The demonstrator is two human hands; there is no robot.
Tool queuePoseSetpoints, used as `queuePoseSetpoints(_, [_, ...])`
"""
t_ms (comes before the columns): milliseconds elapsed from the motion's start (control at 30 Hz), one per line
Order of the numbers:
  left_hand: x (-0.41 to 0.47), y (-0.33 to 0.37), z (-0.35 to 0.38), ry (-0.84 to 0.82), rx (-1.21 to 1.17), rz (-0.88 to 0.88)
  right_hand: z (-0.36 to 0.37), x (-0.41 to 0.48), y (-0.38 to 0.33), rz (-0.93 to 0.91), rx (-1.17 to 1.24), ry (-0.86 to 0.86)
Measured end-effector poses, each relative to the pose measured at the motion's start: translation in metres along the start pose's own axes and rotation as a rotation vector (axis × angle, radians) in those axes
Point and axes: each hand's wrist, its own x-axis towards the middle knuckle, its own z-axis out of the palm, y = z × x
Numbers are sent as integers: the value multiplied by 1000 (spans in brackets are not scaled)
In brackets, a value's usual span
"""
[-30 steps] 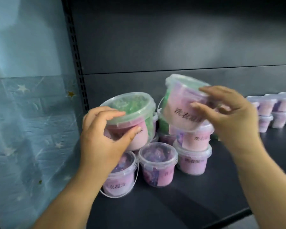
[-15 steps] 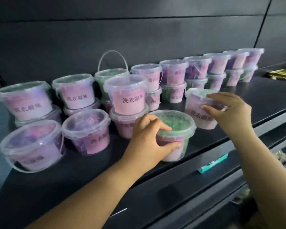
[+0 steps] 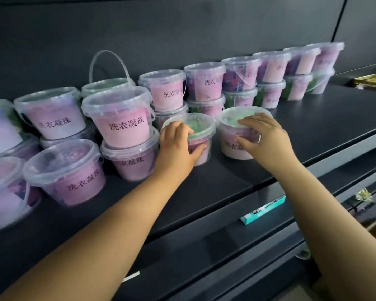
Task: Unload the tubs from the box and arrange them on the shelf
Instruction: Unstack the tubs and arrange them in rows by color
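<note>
My left hand (image 3: 178, 146) grasps one green-lidded tub (image 3: 201, 128) and my right hand (image 3: 264, 137) grasps the second tub (image 3: 230, 149) beside it, both standing on the shelf (image 3: 323, 127) just in front of the stacked tubs (image 3: 122, 127), I judge to start a tidy front row.

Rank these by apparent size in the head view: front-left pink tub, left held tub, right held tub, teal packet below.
1. front-left pink tub, though nearest the camera, so unsure.
2. left held tub and right held tub: alike, not ranked apart.
3. teal packet.
</note>
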Motion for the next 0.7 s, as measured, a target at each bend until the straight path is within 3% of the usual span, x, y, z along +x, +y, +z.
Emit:
queuePoseSetpoints(133, [-5, 13, -32, -79, -123, -14, -25, 7, -32, -32, 101, -106])
queuePoseSetpoints(267, [-23, 18, -112, -205, -490, -75, -51, 18, -96, -189, 346, -96])
queuePoseSetpoints(333, [-32, 9, -153, -161, -558, -94, -53, 23, -130, -284, 410, -125])
queuePoseSetpoints(533, [-48, -61, -244, 127, -353, -162, -23, 32, -238, -509, 380, -219])
queuePoseSetpoints(700, [-52, -154, -290, 313, -120, -289, 35, 55, -304, -578, 98, -349])
